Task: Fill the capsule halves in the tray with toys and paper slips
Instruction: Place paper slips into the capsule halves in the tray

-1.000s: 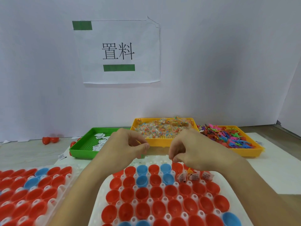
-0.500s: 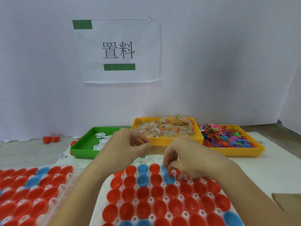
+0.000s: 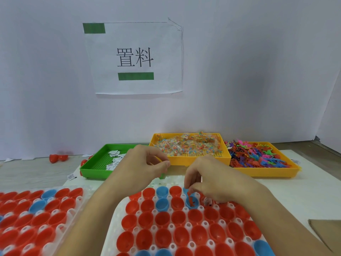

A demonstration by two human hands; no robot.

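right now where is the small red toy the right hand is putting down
In the head view the small red toy is right of centre, pinched by the right hand and dipping into a blue capsule half in the second row of the white tray.

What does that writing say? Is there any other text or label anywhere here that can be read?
"置料": large black characters on the white paper sign fixed to the wall, between two plain green bars.
Paper slips in the green tray: dark print, too small to read.
Loose slip on the table left of the green tray: print too small to read.
Nothing else carries readable text.
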